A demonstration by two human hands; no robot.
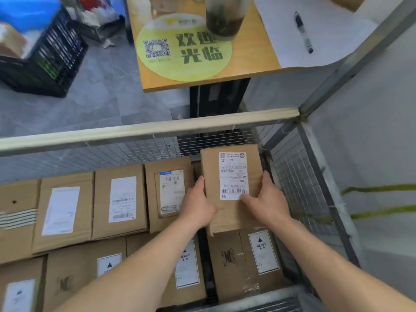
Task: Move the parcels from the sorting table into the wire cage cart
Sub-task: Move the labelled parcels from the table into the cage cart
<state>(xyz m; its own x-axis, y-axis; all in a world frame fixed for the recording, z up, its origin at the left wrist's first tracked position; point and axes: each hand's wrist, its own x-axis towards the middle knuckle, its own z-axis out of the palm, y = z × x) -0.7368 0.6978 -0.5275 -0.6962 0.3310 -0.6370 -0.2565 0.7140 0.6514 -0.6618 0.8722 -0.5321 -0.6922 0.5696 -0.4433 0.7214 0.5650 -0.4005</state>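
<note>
Parcels (119, 199) lie flat in rows, labels up, inside the wire cage cart (157, 129), with a black plastic crate (51, 57) on the floor beyond its rail at far left. Right of centre, the left hand (198, 208) grips the left edge of one more cardboard parcel (209, 163), held over the boxes in the cart's far right corner. The right hand (267, 199) clasps its right edge, thumb on the label. Behind stands a wooden table (247, 70) bearing a pen (304, 32).
</note>
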